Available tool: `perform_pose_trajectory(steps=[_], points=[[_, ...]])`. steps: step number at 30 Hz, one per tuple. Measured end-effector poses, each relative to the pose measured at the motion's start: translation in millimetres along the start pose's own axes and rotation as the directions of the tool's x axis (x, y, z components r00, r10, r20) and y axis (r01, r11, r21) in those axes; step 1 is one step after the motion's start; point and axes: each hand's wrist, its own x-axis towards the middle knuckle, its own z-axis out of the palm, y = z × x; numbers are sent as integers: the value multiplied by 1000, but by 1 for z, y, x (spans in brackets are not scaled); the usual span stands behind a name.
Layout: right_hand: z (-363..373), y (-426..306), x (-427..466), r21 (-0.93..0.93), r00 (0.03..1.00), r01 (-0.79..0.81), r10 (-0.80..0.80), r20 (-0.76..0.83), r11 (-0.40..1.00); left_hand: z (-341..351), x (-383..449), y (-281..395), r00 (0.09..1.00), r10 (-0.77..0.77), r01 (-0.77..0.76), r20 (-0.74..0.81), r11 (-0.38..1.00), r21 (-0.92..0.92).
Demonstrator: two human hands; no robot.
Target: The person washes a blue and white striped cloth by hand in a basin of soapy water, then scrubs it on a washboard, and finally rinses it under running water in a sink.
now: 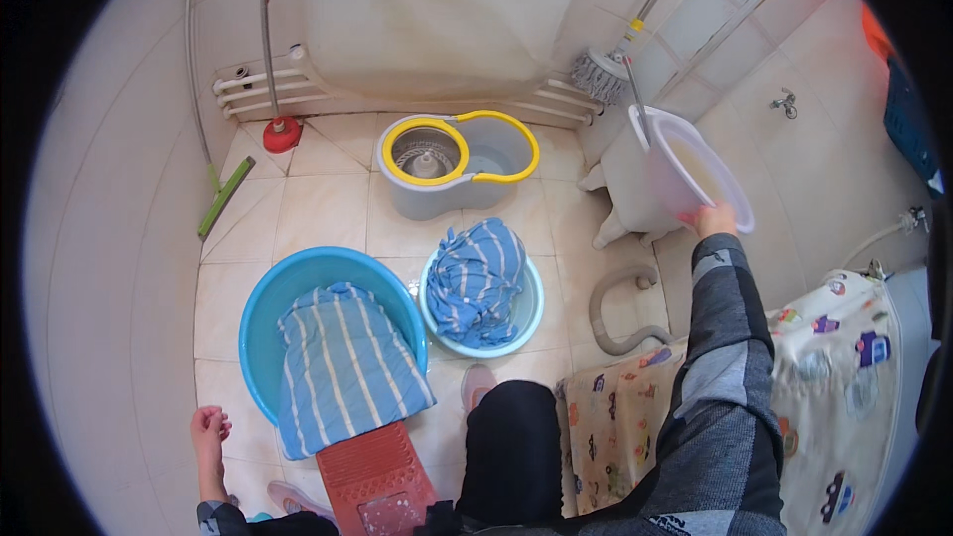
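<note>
My right hand [713,222] reaches far out and grips the near rim of a pale lavender plastic basin [670,186], which has cloudy liquid in it. The basin is beside or on a white footed plastic stool [625,182]; their contact is hidden. Low at the left, my left hand [211,428] hangs with loosely curled fingers and nothing in it. A blue striped cloth [350,365] drapes out of a large blue tub [257,335] onto a red ridged washboard [372,461]. Another bunched striped cloth [476,279] sits in a smaller light-blue basin [530,313].
A grey spin-mop bucket [424,201] with yellow rims stands ahead. A squeegee [227,197] and a red plunger [281,135] are by the left wall. A mop [603,74] leans at the back right. A grey drain hose [599,313] curves beside a patterned cover [618,432].
</note>
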Motion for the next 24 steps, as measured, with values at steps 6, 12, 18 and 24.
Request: perform_pose_trajectory(steps=[6, 12, 18, 24], points=[[-87, 73, 93, 217, 940, -207, 256, -226, 954, -3, 7, -34, 993, -58, 65, -106, 996, 58], [-131, 76, 127, -262, 955, -160, 82, -284, 952, 2, 11, -49, 975, -119, 139, -189, 986, 96], [-151, 87, 213, -215, 915, -237, 143, -378, 948, 8, 6, -56, 978, -124, 149, -170, 978, 143], [-127, 72, 280, -565, 844, -496, 213, -491, 659, 15, -4, -54, 978, -109, 137, -177, 978, 157]])
